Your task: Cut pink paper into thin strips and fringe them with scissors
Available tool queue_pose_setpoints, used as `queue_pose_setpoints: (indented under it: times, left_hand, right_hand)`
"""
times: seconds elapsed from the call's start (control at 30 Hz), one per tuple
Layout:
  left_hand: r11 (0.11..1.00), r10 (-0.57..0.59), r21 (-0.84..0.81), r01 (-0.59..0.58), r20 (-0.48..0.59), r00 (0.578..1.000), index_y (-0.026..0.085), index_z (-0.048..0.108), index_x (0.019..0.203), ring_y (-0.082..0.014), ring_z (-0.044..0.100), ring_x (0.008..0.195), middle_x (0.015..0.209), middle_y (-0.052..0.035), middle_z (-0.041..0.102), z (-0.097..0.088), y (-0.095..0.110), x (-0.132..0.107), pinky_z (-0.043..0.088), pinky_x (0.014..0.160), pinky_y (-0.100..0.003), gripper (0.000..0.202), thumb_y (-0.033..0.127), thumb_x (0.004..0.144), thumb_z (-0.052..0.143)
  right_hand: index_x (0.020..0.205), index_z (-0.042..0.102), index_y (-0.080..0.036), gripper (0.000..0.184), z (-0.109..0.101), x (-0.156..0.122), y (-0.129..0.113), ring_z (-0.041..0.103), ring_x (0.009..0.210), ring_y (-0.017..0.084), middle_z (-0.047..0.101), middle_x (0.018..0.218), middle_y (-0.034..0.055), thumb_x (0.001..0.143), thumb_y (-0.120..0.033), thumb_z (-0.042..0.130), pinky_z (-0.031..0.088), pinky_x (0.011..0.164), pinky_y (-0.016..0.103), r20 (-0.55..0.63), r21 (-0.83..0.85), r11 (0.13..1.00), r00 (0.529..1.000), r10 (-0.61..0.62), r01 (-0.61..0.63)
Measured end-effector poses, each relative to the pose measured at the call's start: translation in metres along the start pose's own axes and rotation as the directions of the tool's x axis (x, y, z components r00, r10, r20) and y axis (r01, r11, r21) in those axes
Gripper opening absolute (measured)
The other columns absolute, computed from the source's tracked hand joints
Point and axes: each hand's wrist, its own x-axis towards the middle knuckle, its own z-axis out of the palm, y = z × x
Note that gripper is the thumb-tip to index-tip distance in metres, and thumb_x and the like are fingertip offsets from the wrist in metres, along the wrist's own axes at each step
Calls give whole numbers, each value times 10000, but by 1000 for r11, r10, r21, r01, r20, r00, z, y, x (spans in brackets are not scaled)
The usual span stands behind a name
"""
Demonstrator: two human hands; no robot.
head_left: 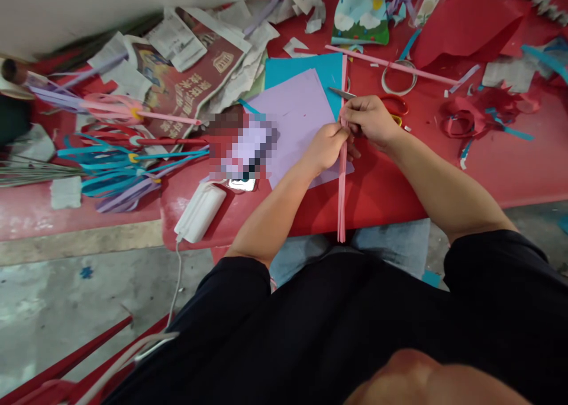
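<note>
A bundle of long pink paper strips (341, 192) runs upright through the middle of the view, its lower end fanned out past the table's front edge. My left hand (327, 148) is closed around the strips near their middle. Just above it, the fingers of my right hand (369, 120) pinch the same bundle. Under my right hand lies a pair of scissors (394, 103) with red and yellow handles, its blade tip showing to the left. Purple paper sheets (290, 109) and a blue sheet (284, 72) lie flat beneath my hands.
A rolled pink paper stick (394, 63) and a wire coil (398, 77) lie beyond my right hand. Paper-strip flowers (119, 164), newspaper (177, 41) and a white power bank (200, 211) with a cable are on the left. Red paper scraps (470, 112) lie right.
</note>
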Motion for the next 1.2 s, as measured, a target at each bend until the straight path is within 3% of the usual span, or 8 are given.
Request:
queue_pose_setpoints:
  times: [0.17,0.37,0.53,0.77,0.9,1.03,1.2]
  left_hand:
    - [1000,21,12,-21,-10,1000,211,623,1000,-267,872,800,750,-53,788,-1,-3,2,664,727,-314,266,308,1237,549]
    - [998,64,4,-64,22,998,225,574,890,-242,862,802,717,-47,769,0,-3,1,643,718,-291,367,253,1246,490]
    - [999,52,1,-52,39,998,221,567,879,-215,852,788,736,-41,773,-1,-1,1,615,720,-270,384,220,1249,460]
    - [997,68,-39,-68,19,997,228,551,860,-228,852,806,705,-41,749,-2,5,-2,607,710,-278,390,194,1235,448]
    - [998,59,-24,-59,2,998,230,543,853,-222,849,813,717,-44,751,-2,10,-4,606,715,-273,402,196,1241,445]
    - [999,52,9,-51,-12,999,230,550,858,-220,851,842,733,-49,759,-1,13,-6,614,726,-266,402,215,1247,449]
    - [999,40,4,-40,-23,999,225,549,864,-222,854,834,762,-54,765,0,11,-6,616,738,-274,395,233,1252,479]
  right_hand:
    - [696,601,-244,505,-1,2,2,444,471,102,538,557,-36,990,-467,945,388,448,280,15,-10,1000,1000,21,-21]
    - [672,648,-253,534,-15,10,12,340,485,97,501,561,-34,949,-589,956,267,458,308,-87,1,996,992,-88,88]
    - [647,609,-267,593,-18,15,11,327,484,114,461,530,-37,930,-643,970,258,458,324,-157,-104,990,982,-108,92]
    - [700,638,-257,537,-18,13,15,366,477,106,508,536,-46,925,-601,984,285,451,297,-78,-97,993,994,-79,72]
    - [707,621,-261,611,-20,12,17,379,493,110,520,554,-41,909,-730,956,297,458,291,-63,-102,992,995,-75,69]
    - [688,629,-257,677,-16,10,12,347,488,105,527,558,-31,903,-845,887,217,478,306,-36,-47,994,995,-97,95]
    - [677,597,-263,656,-10,5,5,391,537,121,510,564,-35,896,-772,948,316,524,329,-46,-139,981,989,-141,133]
